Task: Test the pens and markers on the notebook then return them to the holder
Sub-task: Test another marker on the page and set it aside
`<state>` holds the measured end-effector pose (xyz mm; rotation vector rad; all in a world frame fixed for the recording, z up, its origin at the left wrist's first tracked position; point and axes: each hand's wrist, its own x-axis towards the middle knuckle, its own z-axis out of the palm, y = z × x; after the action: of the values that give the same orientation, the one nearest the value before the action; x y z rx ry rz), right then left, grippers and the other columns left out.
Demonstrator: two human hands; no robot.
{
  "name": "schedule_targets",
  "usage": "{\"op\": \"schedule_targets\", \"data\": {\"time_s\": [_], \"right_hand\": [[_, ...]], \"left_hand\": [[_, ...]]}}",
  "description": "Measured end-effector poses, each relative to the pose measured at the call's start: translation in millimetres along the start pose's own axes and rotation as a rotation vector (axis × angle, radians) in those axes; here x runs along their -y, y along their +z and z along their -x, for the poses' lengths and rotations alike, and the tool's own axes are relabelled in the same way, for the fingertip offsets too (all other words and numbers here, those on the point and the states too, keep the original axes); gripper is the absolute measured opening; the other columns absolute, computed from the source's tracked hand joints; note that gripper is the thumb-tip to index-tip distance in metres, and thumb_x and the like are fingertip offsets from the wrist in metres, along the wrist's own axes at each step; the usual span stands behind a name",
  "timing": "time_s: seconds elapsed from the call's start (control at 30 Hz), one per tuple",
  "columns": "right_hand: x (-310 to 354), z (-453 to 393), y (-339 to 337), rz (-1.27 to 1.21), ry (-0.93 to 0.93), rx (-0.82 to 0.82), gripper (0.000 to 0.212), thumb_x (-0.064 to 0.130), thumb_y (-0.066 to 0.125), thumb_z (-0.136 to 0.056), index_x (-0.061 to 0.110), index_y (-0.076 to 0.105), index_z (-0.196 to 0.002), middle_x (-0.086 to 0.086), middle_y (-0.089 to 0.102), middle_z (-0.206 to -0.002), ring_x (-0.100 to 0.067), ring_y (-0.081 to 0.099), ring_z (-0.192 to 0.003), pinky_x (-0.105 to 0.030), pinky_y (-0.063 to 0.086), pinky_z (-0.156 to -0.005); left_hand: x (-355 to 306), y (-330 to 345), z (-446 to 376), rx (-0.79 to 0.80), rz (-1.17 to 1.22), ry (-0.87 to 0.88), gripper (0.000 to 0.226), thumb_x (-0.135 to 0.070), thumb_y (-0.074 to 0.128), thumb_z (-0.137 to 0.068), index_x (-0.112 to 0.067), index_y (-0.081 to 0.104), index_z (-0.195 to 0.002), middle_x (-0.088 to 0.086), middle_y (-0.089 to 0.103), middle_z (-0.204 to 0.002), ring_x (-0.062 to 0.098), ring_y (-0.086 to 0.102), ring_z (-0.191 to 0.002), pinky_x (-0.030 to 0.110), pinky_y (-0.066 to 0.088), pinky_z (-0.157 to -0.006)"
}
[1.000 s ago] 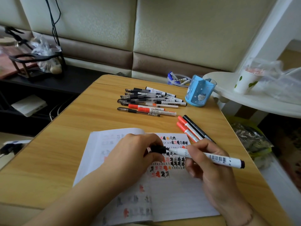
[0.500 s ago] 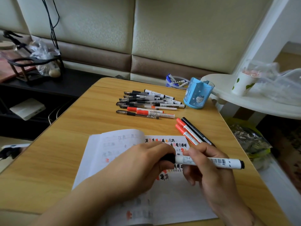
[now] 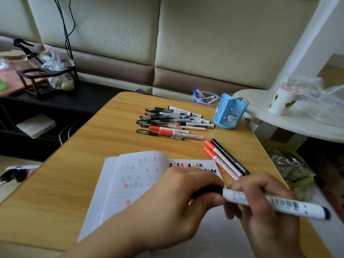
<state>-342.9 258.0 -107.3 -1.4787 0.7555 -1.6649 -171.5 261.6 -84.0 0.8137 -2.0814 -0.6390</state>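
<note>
Your left hand (image 3: 178,200) is curled round the black cap (image 3: 210,189) end of the white marker (image 3: 279,202), fingers wrapped tight. Your right hand (image 3: 260,207) grips the marker barrel mid-length, thumb and fingers pinched on it; the barcode end sticks out right. The marker is held level just above the open notebook (image 3: 130,175), which lies near-centre on the worktop (image 3: 78,164), red & black test marks along the top of its right page. Two red markers (image 3: 219,161) plus a black marker (image 3: 229,157) lie side by side just right of the notebook, near your right hand. The pile of pens (image 3: 173,123) sits further back, centre. The blue holder (image 3: 229,111) stands upright at the far right, just right of the pile, looks empty. Can't tell if the cap is fully seated, your fingers cover the joint.
</note>
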Motion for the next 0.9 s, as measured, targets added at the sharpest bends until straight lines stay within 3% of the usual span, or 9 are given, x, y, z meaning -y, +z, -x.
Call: {"op": "schedule_targets", "data": {"time_s": [0.1,0.2,0.27,0.33,0.43,0.53,0.67,0.8,0.9], "right_hand": [[11.5,-10.1,-20.0,0.007,-0.013,-0.011,0.059,0.068,0.076,-0.059,0.026,0.066,-0.100,-0.002,0.066,-0.078,-0.022,0.059,-0.063,-0.027,0.048,-0.047],[21.2,-18.3,-42.0,0.949,-0.458,0.207,0.045,0.062,0.062,-0.079,0.027,0.070,-0.107,0.007,0.069,-0.103,-0.019,0.059,-0.097,-0.035,0.046,-0.089],[16.5,-23.8,-46.6,1.328,-0.706,0.305,0.031,0.049,0.061,-0.086,0.023,0.077,-0.094,0.011,0.072,-0.096,-0.022,0.060,-0.090,-0.047,0.038,-0.094],[9.8,-29.5,-49.4,1.373,-0.740,0.296,0.025,0.039,0.064,-0.086,0.020,0.078,-0.090,0.011,0.072,-0.089,-0.022,0.061,-0.084,-0.048,0.040,-0.088],[-4.4,-51.8,-70.3,1.303,-0.428,0.134,0.027,0.039,0.063,-0.088,0.016,0.075,-0.094,0.013,0.064,-0.085,-0.019,0.059,-0.086,-0.042,0.047,-0.075],[-31.1,-92.1,-96.4,1.294,0.042,-0.044,0.025,0.041,0.065,-0.083,0.019,0.072,-0.094,0.011,0.063,-0.082,-0.020,0.061,-0.085,-0.040,0.055,-0.066],[-72.2,-124.7,-100.7,1.384,0.388,0.071,0.021,0.040,0.065,-0.086,0.024,0.072,-0.097,0.009,0.065,-0.087,-0.009,0.061,-0.078,-0.032,0.057,-0.066],[-85.8,-127.3,-92.0,1.444,0.467,0.183,0.028,0.048,0.057,-0.090,0.026,0.069,-0.104,0.013,0.064,-0.085,-0.005,0.061,-0.076,-0.029,0.056,-0.068],[-85.4,-122.3,-78.4,1.409,0.409,0.210,0.052,0.063,0.041,-0.089,0.026,0.059,-0.120,0.006,0.065,-0.109,-0.009,0.060,-0.092,-0.032,0.055,-0.078]], "left_hand": [[9.9,-2.5,-2.0,-0.084,-0.073,-0.063,0.009,-0.022,0.059,-0.092,-0.022,0.065,-0.097,-0.017,0.059,-0.077,0.000,0.053,-0.070,0.007,0.034,-0.059],[21.5,-0.5,-1.7,-0.075,-0.156,-0.096,0.010,-0.029,0.052,-0.094,-0.025,0.061,-0.096,-0.014,0.057,-0.080,-0.001,0.051,-0.074,0.008,0.032,-0.059],[23.3,4.0,-2.2,-0.088,-0.146,-0.118,0.009,-0.031,0.051,-0.096,-0.027,0.059,-0.096,-0.014,0.056,-0.078,-0.001,0.051,-0.074,0.009,0.034,-0.059],[23.9,7.3,-2.3,-0.131,-0.094,-0.221,0.017,-0.046,0.048,-0.094,-0.035,0.053,-0.106,-0.010,0.058,-0.072,0.003,0.054,-0.070,0.017,0.040,-0.059],[30.4,4.5,0.8,-0.162,-0.151,-0.394,0.052,-0.073,0.035,-0.079,-0.042,0.043,-0.120,-0.005,0.055,-0.062,0.005,0.055,-0.062,0.026,0.043,-0.059],[38.1,-1.2,3.4,-0.113,-0.262,-0.488,0.040,-0.065,0.043,-0.086,-0.036,0.054,-0.111,-0.007,0.052,-0.061,0.006,0.052,-0.061,0.026,0.039,-0.058],[40.0,-2.0,7.3,0.005,-0.360,-0.530,0.034,-0.060,0.047,-0.088,-0.036,0.055,-0.110,-0.009,0.045,-0.064,0.009,0.046,-0.061,0.026,0.036,-0.057],[40.8,-3.7,6.7,0.043,-0.379,-0.548,0.034,-0.061,0.047,-0.089,-0.036,0.056,-0.111,-0.011,0.042,-0.064,0.007,0.042,-0.060,0.026,0.033,-0.056],[40.7,-4.3,7.0,0.052,-0.384,-0.548,0.034,-0.060,0.047,-0.089,-0.036,0.056,-0.111,-0.010,0.043,-0.064,0.007,0.042,-0.059,0.026,0.033,-0.055]]}}
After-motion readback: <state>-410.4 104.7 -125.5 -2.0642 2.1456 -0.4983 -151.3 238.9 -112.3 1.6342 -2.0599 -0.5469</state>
